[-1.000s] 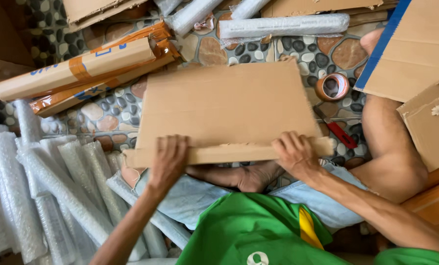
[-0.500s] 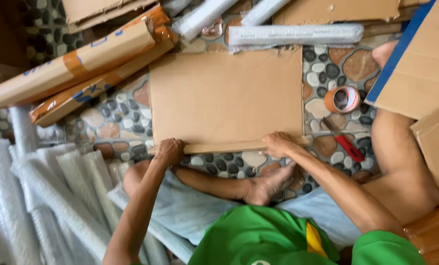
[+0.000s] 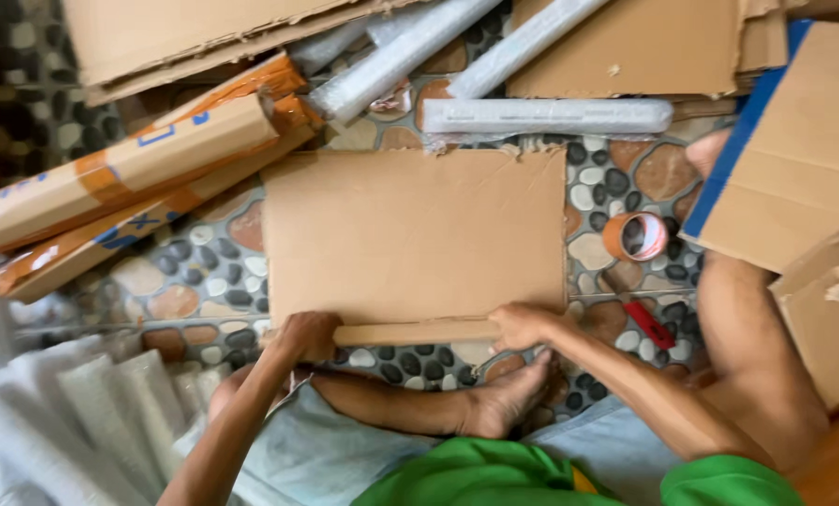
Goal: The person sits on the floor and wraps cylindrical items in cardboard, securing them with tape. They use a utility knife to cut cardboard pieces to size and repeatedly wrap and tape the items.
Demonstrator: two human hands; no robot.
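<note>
A flat brown cardboard sheet (image 3: 415, 234) lies on the pebble-patterned floor in front of me. Its near edge is folded up into a narrow strip (image 3: 410, 332). My left hand (image 3: 302, 335) grips the left end of that strip. My right hand (image 3: 523, 325) pinches its right end. My crossed legs and a bare foot (image 3: 504, 403) lie just below the strip.
An orange tape roll (image 3: 633, 235) and a red-handled cutter (image 3: 640, 314) lie right of the sheet. Long taped cardboard boxes (image 3: 129, 178) sit at the left, bubble-wrapped rolls (image 3: 546, 117) behind and at lower left (image 3: 91, 412), and cardboard boxes (image 3: 794, 169) at the right.
The sheet has moved away from me and lies flat on the floor. Both hands stay on its folded near edge, which is now a narrower strip.
</note>
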